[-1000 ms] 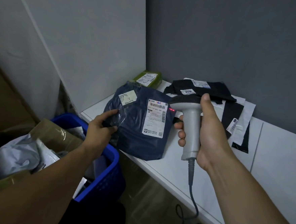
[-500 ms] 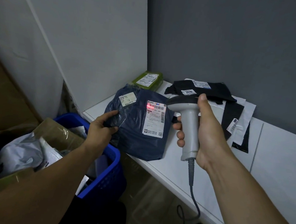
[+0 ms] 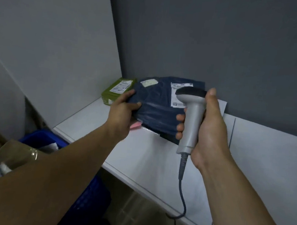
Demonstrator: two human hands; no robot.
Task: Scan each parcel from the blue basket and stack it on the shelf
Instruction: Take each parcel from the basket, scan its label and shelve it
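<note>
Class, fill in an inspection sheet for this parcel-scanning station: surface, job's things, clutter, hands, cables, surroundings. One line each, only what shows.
Surface: white shelf, a seam across its right part.
Job's things: navy parcel rests label up at the back of the shelf; green parcel beside it in the corner; blue basket below left, a brown package in it.
Clutter: pink slip and white sheet stick out from under the navy parcel.
Hands: left hand grips the navy parcel's left edge; right hand holds the scanner by its handle.
Cables: grey cable hangs from the scanner past the shelf's front edge.
Surroundings: grey back wall, pale side panel.
</note>
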